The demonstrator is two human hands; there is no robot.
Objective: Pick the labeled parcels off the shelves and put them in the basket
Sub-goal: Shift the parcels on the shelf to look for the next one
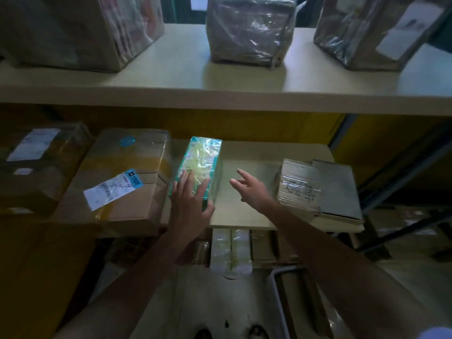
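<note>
The step in hand is judged to be the picking of a parcel from the middle shelf (244, 216); nothing is held yet. The teal parcel (200, 155), wrapped in clear film, lies flat on that shelf with its long side running away from the person. The left hand (189, 206) is laid on its near end. The left fingers (184, 182) are spread and straight across the top face, pressing and not gripping. The right hand (253, 190) is held just to the right of the parcel and apart from it, with its fingers (244, 176) open, loosely extended and pointing toward the parcel's right side.

A large cardboard box (117, 182) bearing a white and blue label is set close to the left of the left fingers. A stack of flat cartons (298, 184) is seen to the right of the right fingers. Whether the teal parcel carries a label cannot be told through the glare on the film.

The next move is judged to call for the right fingers to be brought against the parcel's right side and the left fingers to be curled over its left edge, in the narrow gap beside the cardboard box. The parcel can then be lifted or slid toward the person. A grey rim (278, 285), possibly the basket's, is visible below both hands, so the parcel would have to be carried down to it.
</note>
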